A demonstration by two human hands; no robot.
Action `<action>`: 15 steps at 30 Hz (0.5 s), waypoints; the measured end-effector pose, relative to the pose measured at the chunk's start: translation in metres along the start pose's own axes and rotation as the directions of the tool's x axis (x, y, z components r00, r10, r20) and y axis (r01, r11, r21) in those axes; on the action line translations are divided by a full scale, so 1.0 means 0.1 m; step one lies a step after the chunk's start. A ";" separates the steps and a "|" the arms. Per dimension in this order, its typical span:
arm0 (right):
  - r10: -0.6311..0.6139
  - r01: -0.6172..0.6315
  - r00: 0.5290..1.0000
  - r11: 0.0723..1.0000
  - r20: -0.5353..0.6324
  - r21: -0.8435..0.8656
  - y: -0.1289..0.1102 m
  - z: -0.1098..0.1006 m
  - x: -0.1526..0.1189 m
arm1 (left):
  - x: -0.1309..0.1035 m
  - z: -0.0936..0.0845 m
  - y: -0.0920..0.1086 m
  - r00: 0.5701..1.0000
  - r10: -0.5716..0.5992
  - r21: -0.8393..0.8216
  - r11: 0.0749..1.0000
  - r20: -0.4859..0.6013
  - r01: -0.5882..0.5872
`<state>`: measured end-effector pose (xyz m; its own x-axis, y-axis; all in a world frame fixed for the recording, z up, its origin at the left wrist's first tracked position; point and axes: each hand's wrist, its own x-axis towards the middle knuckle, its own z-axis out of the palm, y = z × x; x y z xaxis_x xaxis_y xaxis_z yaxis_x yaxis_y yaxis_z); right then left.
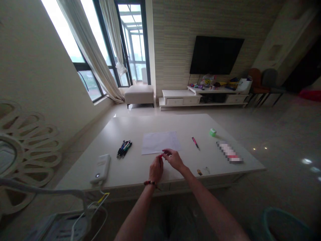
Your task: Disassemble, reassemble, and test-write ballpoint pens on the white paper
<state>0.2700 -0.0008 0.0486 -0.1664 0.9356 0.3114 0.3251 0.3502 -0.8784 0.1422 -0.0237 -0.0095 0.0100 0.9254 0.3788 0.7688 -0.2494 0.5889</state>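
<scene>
My left hand, with a beaded bracelet at its wrist, is closed around a small red object near the front middle of the table. The fingertips of my right hand meet it from the right, pinched at the same red object. What exactly the object is cannot be made out. Just beyond both hands lies a white sheet of paper. A pink and black pen rests to the right of the paper, and a bunch of several dark pens lies to its left.
On the white table are a white power strip with cables at the left, a green item, a partly blurred packet and small gold pieces at the right.
</scene>
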 end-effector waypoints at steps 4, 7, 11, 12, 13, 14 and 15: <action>-0.001 0.000 0.999 1.000 0.043 0.021 0.04 -0.01 0.04 | 0.00 0.01 0.00 1.000 0.011 -0.025 1.000 0.005 -0.011; 0.065 -0.064 0.995 0.998 0.072 -0.023 0.18 -0.14 0.11 | 0.00 0.01 -0.01 0.999 -0.012 -0.048 0.999 -0.052 0.010; 0.220 -0.243 0.970 0.907 -0.105 -0.343 0.42 -0.36 0.18 | 0.00 0.01 -0.03 0.992 -0.054 -0.039 0.998 -0.110 0.050; 0.257 -0.275 0.961 0.859 -0.101 -0.431 0.47 -0.39 0.19 | 0.00 0.01 -0.03 0.993 -0.056 -0.024 0.998 -0.104 0.054; 0.294 -0.293 0.952 0.811 -0.080 -0.506 0.51 -0.39 0.19 | 0.00 0.01 -0.03 0.994 -0.057 -0.005 0.998 -0.095 0.057; 0.325 -0.301 0.944 0.768 -0.061 -0.565 0.54 -0.36 0.19 | 0.00 0.01 -0.04 0.995 -0.055 0.015 0.998 -0.084 0.056; 0.348 -0.305 0.936 0.732 -0.050 -0.610 0.56 -0.32 0.20 | 0.00 0.01 -0.04 0.996 -0.050 0.033 0.998 -0.075 0.052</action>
<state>0.3152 0.0390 0.0169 0.0041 1.0000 0.0039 0.8560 -0.0015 -0.5169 0.1400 -0.0226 -0.0127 -0.0762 0.9127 0.4015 0.7889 -0.1910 0.5841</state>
